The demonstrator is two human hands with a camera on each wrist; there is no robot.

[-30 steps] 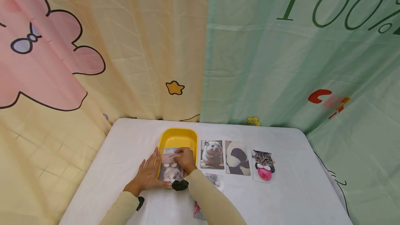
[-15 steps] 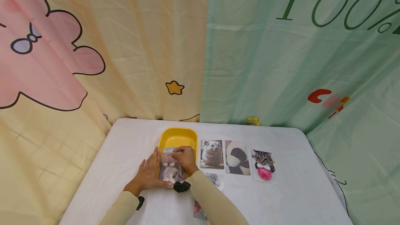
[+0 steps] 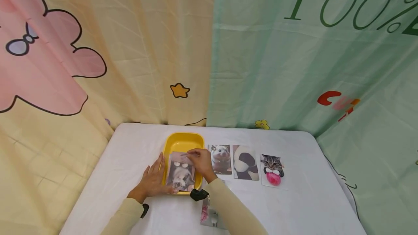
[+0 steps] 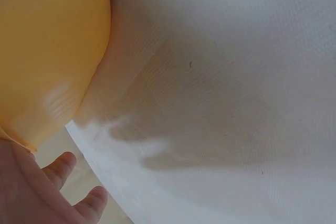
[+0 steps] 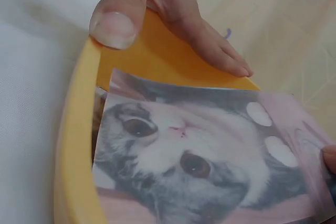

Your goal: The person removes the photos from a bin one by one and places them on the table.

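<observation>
My right hand (image 3: 201, 162) pinches the far edge of a photo card (image 3: 180, 178) with a grey and white kitten on a pink ground. The card lies over the near part of a yellow plastic tray (image 3: 185, 137). In the right wrist view the kitten card (image 5: 178, 150) sits tilted within the walls, with a fingertip (image 5: 329, 157) at its edge. Another card's edge peeks out beneath it. My left hand (image 3: 152, 180) rests spread against the tray's left side, its thumb (image 5: 114, 27) on the near rim. In the left wrist view its fingers (image 4: 60, 170) extend past the yellow wall.
Right of the tray lie cards with a hamster (image 3: 221, 159), a black and white rounded shape (image 3: 245, 162), and a tabby cat with a pink ball (image 3: 272, 170). A grey card with pink (image 3: 209, 213) lies partly under my right sleeve. Curtains (image 3: 261, 64) hang behind the white table (image 3: 303, 191).
My right hand has moved slightly away and to the right, bringing the kitten card's far edge over the bluish card behind it. My left hand stays on the tray. The head view has shifted slightly.
</observation>
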